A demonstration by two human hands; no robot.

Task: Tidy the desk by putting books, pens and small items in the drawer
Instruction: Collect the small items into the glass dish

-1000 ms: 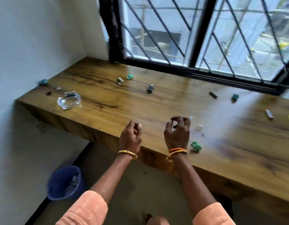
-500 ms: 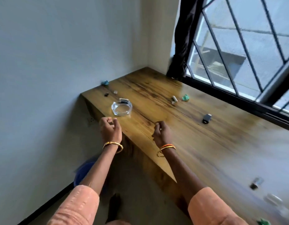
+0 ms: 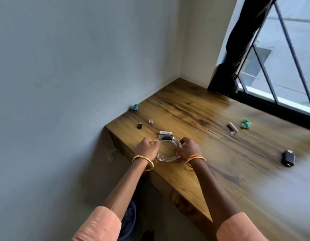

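The far sides of both hands are turned away, so most fingertips are hidden. A round clear glass dish (image 3: 168,151) is held between them near the desk's left front edge: the curled fingers of the left hand (image 3: 147,149) are closed on its left rim and those of the right hand (image 3: 189,149) on its right rim. How much of the dish base rests on the wooden desk (image 3: 194,108) cannot be told. Just beyond the fingers, touching the dish's far rim, a small white piece (image 3: 165,132) is seen lying over a dark one (image 3: 166,137); a line of dark print on the white piece is too blurred to be read. No other writing can be made out.

Beyond and left of the left fingers, three small things are counted: a small black item (image 3: 139,125), a small clear cap-like item (image 3: 151,121) and a blue-green crumpled scrap (image 3: 134,107) against the wall. To the right of the right fingers, well apart, three more are counted: a pale cylinder (image 3: 232,127) with something small and white at its near end, a green crumpled scrap (image 3: 246,123) just beside it, and a black boxy item (image 3: 288,158) nearer the front. The desk's right part is smeared by motion blur.

Two peach sleeves are cut off by the lower edge. Part of a blue bucket (image 3: 129,221) is hidden behind the left forearm, under the desk.
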